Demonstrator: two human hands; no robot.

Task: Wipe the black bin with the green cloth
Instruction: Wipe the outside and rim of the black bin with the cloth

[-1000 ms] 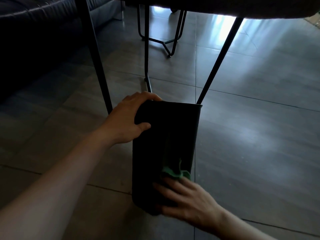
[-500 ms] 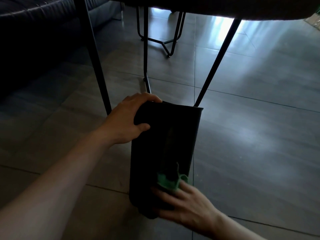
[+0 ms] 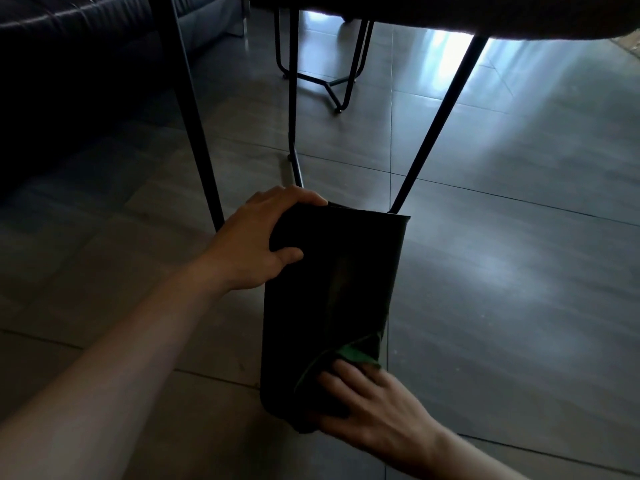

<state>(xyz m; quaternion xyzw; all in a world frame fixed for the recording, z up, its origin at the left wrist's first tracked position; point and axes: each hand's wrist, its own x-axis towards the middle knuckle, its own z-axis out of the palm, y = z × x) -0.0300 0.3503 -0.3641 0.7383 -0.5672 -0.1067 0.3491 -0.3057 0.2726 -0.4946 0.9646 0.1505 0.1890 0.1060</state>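
The black bin (image 3: 332,289) lies tilted on the tiled floor, its far end under the table. My left hand (image 3: 256,244) grips the far left corner of the bin, thumb on the top face and fingers curled over the edge. My right hand (image 3: 367,403) presses flat on the near end of the bin with the green cloth (image 3: 356,355) under its fingers; only a small green patch of the cloth shows past the fingertips. The rest of the cloth is hidden by the hand.
Thin black table legs (image 3: 194,126) stand just behind and left of the bin, another (image 3: 436,126) slants at the right. A wire stool base (image 3: 332,81) is farther back. A dark sofa (image 3: 69,64) fills the upper left. Grey floor tiles (image 3: 519,289) spread to the right.
My right hand and the green cloth have slid slightly right along the bin's near end. The left hand keeps its grip in the same place.
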